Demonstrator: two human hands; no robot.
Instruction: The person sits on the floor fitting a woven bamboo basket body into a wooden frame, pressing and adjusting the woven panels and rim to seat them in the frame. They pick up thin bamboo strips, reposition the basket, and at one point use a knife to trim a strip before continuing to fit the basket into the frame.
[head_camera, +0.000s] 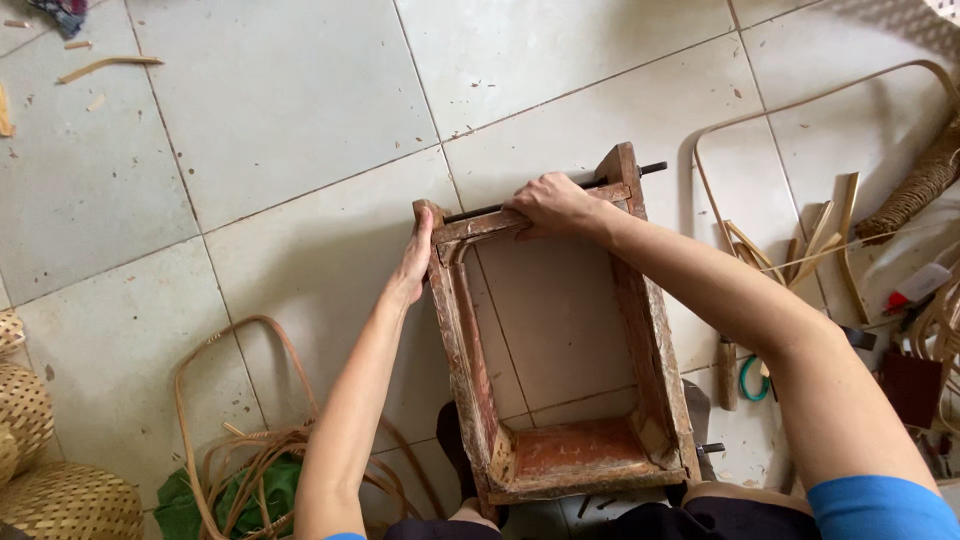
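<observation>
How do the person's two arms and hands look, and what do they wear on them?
Both arms are bare from the upper arm down. The left hand and right hand have no gloves, and no ring, watch or bracelet is visible. A short bright blue sleeve covers the right upper arm; only a thin blue edge shows at the left arm by the bottom of the picture.
</observation>
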